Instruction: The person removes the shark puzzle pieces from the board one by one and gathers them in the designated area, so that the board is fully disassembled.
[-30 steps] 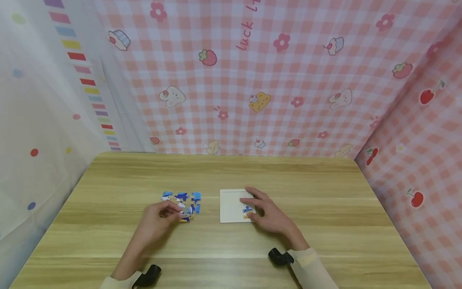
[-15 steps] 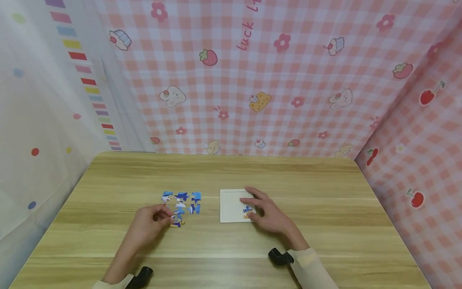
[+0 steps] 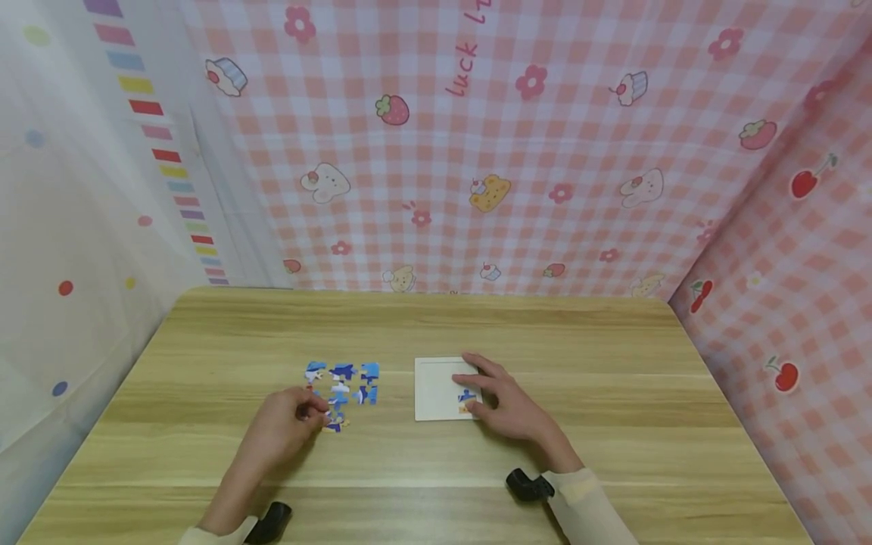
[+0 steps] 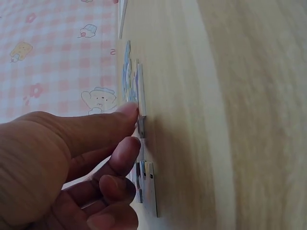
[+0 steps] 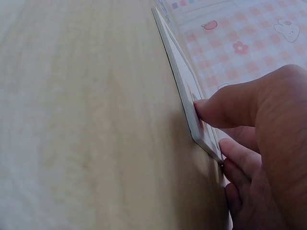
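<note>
My left hand (image 3: 282,425) pinches a blue and yellow jigsaw piece (image 3: 335,422) between thumb and index finger, low on the table at the near side of a loose group of pieces. In the left wrist view, thumb and index finger (image 4: 127,149) meet at the edge of a thin piece; its printed face is hidden there. My right hand (image 3: 514,406) holds the right side of a square white puzzle tray (image 3: 436,386), its thumb over the front right corner. Beside that thumb, joined blue and yellow pieces (image 3: 466,397) lie in the tray.
Several blue and white jigsaw pieces (image 3: 343,371) lie left of the tray on the wooden table (image 3: 409,469). A pink checked cloth (image 3: 436,151) hangs behind the table's far edge. Both wrists carry black devices (image 3: 530,484).
My left hand has drawn the blue and yellow piece left and towards me, apart from the others, then turned it slightly. My right hand and the tray have stayed in place.
</note>
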Motion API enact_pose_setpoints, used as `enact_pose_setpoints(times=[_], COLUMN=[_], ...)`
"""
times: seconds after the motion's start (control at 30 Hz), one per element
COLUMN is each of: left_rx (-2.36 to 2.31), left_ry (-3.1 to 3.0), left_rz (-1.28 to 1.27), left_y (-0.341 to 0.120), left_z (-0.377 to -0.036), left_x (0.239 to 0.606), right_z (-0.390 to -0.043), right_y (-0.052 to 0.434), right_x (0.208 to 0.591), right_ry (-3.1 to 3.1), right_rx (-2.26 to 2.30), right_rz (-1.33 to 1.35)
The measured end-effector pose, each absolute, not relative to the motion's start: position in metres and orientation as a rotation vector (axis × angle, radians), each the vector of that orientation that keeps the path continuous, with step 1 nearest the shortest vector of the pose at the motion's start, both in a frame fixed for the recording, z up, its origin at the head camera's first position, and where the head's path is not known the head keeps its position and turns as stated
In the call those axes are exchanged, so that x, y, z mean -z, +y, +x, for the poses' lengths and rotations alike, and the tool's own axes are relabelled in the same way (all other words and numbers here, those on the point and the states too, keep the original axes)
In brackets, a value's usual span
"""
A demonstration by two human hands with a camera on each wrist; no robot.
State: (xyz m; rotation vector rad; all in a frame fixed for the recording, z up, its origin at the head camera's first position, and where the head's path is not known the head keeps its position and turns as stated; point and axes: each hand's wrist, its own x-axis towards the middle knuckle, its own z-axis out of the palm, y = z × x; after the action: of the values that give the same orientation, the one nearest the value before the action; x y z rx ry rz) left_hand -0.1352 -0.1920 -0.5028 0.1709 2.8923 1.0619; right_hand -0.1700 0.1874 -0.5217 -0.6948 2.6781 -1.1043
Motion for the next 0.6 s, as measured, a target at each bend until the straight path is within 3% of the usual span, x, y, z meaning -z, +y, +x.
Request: enact_pose_setpoints(times=[0.6], left_rx=[-1.268], left_ry=[2.926], left_rz=[0.341], left_y=[-0.149], left_z=[-0.15], left_x=[0.49], right_z=[-0.173], right_y=[0.192], right_x=[0.526], right_ry=[2.66], right_rx=[1.061], right_rz=[-0.715])
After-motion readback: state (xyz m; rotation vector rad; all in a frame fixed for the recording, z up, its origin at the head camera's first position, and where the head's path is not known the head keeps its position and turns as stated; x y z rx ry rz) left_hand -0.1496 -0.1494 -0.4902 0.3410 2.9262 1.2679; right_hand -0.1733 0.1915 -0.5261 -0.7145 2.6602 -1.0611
